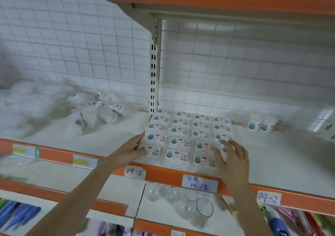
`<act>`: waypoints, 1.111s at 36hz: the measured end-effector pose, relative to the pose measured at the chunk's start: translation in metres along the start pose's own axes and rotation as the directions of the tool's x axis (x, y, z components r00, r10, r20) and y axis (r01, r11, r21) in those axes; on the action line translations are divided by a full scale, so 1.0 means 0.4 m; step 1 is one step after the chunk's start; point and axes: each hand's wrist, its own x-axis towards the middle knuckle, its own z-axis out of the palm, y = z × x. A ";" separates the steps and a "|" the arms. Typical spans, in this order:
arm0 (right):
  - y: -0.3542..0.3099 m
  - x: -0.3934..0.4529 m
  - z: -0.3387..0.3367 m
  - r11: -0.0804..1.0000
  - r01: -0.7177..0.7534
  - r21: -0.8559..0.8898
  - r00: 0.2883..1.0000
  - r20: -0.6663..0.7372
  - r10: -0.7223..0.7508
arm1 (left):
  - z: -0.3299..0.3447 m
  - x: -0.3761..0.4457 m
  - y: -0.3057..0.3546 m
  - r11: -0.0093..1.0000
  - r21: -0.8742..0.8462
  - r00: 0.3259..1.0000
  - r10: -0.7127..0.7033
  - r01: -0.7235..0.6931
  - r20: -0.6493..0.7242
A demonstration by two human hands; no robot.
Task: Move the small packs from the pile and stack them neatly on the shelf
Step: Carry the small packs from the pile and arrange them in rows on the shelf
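Both hands at the block of packs on the shelf.

I see the shelf [272,156], its orange front edge [163,175] running under both wrists. To the right of the block the shelf is bare as far as two loose packs [260,127] by the back grid. The block [188,136] sits in flat rows just right of the upright post [153,76], its front row near the edge. The pile [92,114] lies left of the post, well apart. My left hand [131,149] touches the block's front-left corner, fingers straight. My right hand [233,154] rests over the front-right packs, fingers spread and relaxed, grasping nothing.
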 end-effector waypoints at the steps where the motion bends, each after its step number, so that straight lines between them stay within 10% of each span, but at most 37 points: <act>1: 0.027 0.015 -0.010 0.992 -0.127 0.009 0.991 0.035 0.127 | 0.002 0.004 0.005 1.000 -0.007 1.000 0.015 -0.015 -0.010; 3: 0.073 0.039 -0.022 0.938 -0.347 -0.023 0.922 0.173 0.345 | 0.010 0.011 0.016 0.999 -0.040 0.998 0.029 -0.031 -0.048; 13: 0.045 0.066 -0.065 0.836 -0.523 0.165 0.781 0.484 0.394 | 0.029 0.098 0.029 0.966 -0.246 0.978 -0.127 0.083 -0.167; 30: 0.052 0.057 -0.055 0.951 -0.299 0.072 0.834 0.503 0.225 | 0.044 0.100 0.034 0.979 -0.200 0.973 -0.088 0.045 -0.213; 35: 0.027 0.059 -0.069 0.942 -0.085 -0.324 0.932 0.309 0.190 | -0.010 0.044 0.023 0.952 0.288 0.927 0.201 -0.109 -0.315; 40: -0.152 0.042 -0.021 0.960 0.238 -0.147 0.935 0.301 -0.186 | -0.089 -0.089 -0.008 0.663 0.741 0.820 0.480 -0.106 -0.312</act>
